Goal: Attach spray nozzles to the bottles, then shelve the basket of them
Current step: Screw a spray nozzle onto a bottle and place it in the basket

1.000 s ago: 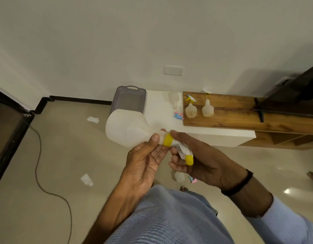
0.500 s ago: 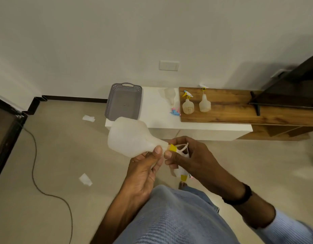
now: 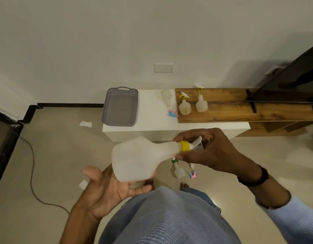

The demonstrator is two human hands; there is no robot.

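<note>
I hold a translucent white bottle (image 3: 140, 158) lying sideways in front of me, neck pointing right. Its yellow-collared spray nozzle (image 3: 185, 146) sits on the neck, and my right hand (image 3: 210, 152) grips the neck and nozzle. My left hand (image 3: 108, 189) is spread open, palm up, under the bottle's base with the fingers touching it. An empty grey basket (image 3: 119, 106) stands on the left end of the white cabinet top (image 3: 152, 118). One bottle (image 3: 168, 101) lies on the white top, and two nozzled bottles (image 3: 184, 105) (image 3: 201, 103) stand on the wooden counter (image 3: 240, 110).
Two small bottles (image 3: 178, 170) (image 3: 192, 171) lie on the floor below my right hand. A black cable (image 3: 31, 173) and paper scraps (image 3: 85, 123) are on the floor at left. A dark panel (image 3: 292, 81) leans at the right. My feet stand near the cabinet.
My left hand let go of the bottle's neck and moved down under the base, opening flat. My right hand shifted up onto the neck and nozzle. The bottle swung lower.
</note>
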